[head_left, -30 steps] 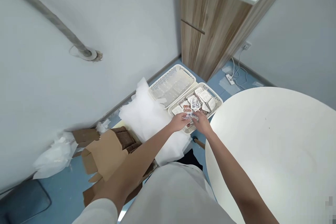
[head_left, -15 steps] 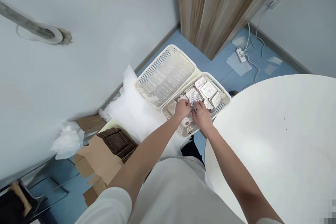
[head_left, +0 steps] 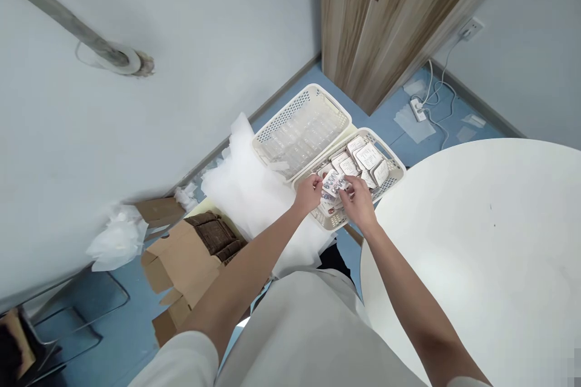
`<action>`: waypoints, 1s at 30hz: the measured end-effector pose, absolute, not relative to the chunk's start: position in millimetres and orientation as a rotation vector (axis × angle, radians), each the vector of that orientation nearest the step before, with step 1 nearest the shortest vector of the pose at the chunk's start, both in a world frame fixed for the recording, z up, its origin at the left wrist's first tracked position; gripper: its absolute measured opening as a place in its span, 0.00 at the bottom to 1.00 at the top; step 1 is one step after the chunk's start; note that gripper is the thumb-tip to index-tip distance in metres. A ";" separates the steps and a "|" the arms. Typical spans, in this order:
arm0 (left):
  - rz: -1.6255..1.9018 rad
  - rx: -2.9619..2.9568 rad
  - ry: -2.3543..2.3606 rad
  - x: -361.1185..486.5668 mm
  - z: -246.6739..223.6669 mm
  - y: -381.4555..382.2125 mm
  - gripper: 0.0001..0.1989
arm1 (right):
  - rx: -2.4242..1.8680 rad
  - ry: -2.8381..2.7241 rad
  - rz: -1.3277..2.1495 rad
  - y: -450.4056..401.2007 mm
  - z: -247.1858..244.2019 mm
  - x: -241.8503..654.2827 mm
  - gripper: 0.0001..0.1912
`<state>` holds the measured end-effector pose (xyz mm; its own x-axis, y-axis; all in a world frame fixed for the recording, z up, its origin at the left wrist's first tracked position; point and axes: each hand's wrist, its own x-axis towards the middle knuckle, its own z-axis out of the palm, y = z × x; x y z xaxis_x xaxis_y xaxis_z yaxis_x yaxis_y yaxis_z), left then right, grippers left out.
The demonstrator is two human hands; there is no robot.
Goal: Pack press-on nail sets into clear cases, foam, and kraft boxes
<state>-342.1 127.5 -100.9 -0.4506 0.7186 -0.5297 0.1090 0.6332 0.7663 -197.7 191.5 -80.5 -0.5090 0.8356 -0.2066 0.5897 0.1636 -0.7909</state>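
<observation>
Between both hands, over the right-hand white basket [head_left: 394,163], is a small white card with shiny bluish pieces [head_left: 333,182]. My left hand [head_left: 309,195] pinches its left edge. At the card's right side, the fingers of my right hand [head_left: 359,201] are closed on it. Below and beyond the hands, the basket holds several rounded white cards with printed text [head_left: 368,156]. More cards with coloured pieces lie partly hidden under my fingers. What the shiny pieces are is too small to tell.
A second white basket [head_left: 347,113] with clear plastic cases [head_left: 297,139] adjoins on the left. White foam sheeting [head_left: 245,193] lies nearer, beside an open cardboard box [head_left: 184,254] with dark brown contents. A round white table [head_left: 476,242] stands right. A power strip [head_left: 417,110] lies on the floor.
The shiny-pieced card shows more fully between my hands, which have moved slightly apart. The whole view has shifted, so the baskets appear farther right.
</observation>
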 end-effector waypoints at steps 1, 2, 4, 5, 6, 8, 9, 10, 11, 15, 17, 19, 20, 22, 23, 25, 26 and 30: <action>0.841 0.671 1.907 -344.4 -93.2 120.9 0.08 | -1.389 -2.123 1.293 186.7 -77.0 -197.6 0.22; 0.850 0.695 1.886 -346.7 -85.2 113.8 0.08 | -1.409 -2.077 1.340 180.9 -73.5 -197.3 0.22; 0.876 0.762 1.854 -350.8 -69.2 97.4 0.09 | -1.447 -1.966 1.474 165.9 -66.1 -196.1 0.22; 0.893 0.799 1.838 -352.4 -61.6 88.1 0.09 | -1.454 -1.906 1.545 156.8 -62.1 -195.1 0.22; 0.912 0.835 1.820 -353.4 -54.6 78.0 0.10 | -1.448 -1.847 1.608 146.6 -57.9 -193.9 0.22; 0.945 0.900 1.769 -353.5 -43.0 56.6 0.11 | -1.398 -1.747 1.706 123.9 -48.6 -190.3 0.21; 0.959 0.927 1.737 -352.3 -38.5 45.8 0.11 | -1.366 -1.706 1.740 111.8 -43.7 -187.9 0.21; 0.972 0.949 1.705 -350.2 -34.8 35.4 0.11 | -1.339 -1.669 1.761 99.5 -38.7 -185.0 0.20; 0.983 0.963 1.671 -347.2 -31.7 25.6 0.11 | -1.322 -1.634 1.770 87.1 -33.6 -181.6 0.20; 1.043 0.913 1.567 -327.4 -22.7 -5.0 0.10 | -1.330 -1.476 1.791 41.5 -15.0 -161.9 0.17; 1.088 0.824 1.521 -315.0 -17.5 -15.5 0.10 | -1.356 -1.368 1.830 22.4 -7.1 -149.1 0.16; 1.106 0.746 1.458 -302.5 -11.1 -24.1 0.12 | -1.379 -1.249 1.834 6.4 -0.2 -135.5 0.15; 1.099 0.727 1.422 -296.3 -7.7 -27.9 0.12 | -1.384 -1.196 1.816 -0.4 2.9 -128.5 0.15; 1.062 0.727 1.351 -283.6 -1.0 -34.0 0.14 | -1.376 -1.120 1.762 -11.8 8.7 -114.5 0.15; 1.038 0.740 1.318 -277.0 2.0 -36.3 0.14 | -1.370 -1.095 1.734 -16.4 11.3 -107.4 0.15; 0.983 0.777 1.249 -262.7 7.2 -39.1 0.15 | -1.369 -1.053 1.689 -24.2 16.0 -93.1 0.15; 0.956 0.797 1.218 -255.0 9.3 -39.5 0.15 | -1.371 -1.033 1.665 -27.4 18.0 -85.9 0.15; 0.870 0.848 1.154 -220.6 13.7 -34.8 0.17 | -1.373 -0.967 1.576 -37.4 22.6 -55.5 0.16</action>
